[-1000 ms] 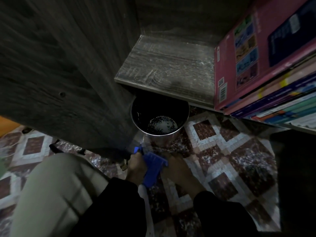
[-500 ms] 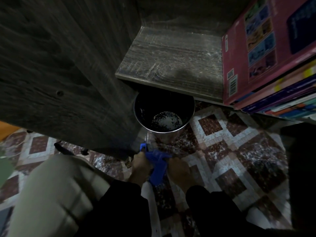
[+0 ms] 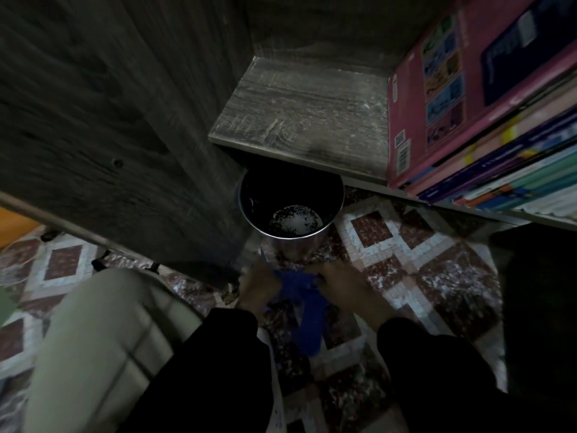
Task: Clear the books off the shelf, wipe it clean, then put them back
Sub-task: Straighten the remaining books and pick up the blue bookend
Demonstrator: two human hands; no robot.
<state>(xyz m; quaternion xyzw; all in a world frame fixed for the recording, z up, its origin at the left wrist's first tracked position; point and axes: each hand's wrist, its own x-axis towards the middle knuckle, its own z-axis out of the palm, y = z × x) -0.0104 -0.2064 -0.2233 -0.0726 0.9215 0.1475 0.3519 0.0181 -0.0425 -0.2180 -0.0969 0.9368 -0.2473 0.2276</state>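
Both the left hand (image 3: 259,285) and right hand (image 3: 340,285) grip the cloth (image 3: 307,307) low down, with the shelf (image 3: 299,110) straight above them.

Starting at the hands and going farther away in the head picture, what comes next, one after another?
The blue cloth, gripped by the left hand and right hand → metal bucket → bare shelf board.

Legible text: none was found. Pink book (image 3: 406,120), back cover: carried 1 barcode (image 3: 403,157) and 1 QR code (image 3: 399,139), digits blurred. Dark panel (image 3: 515,64) and stacked book spines (image 3: 499,173): bore print too small to read.
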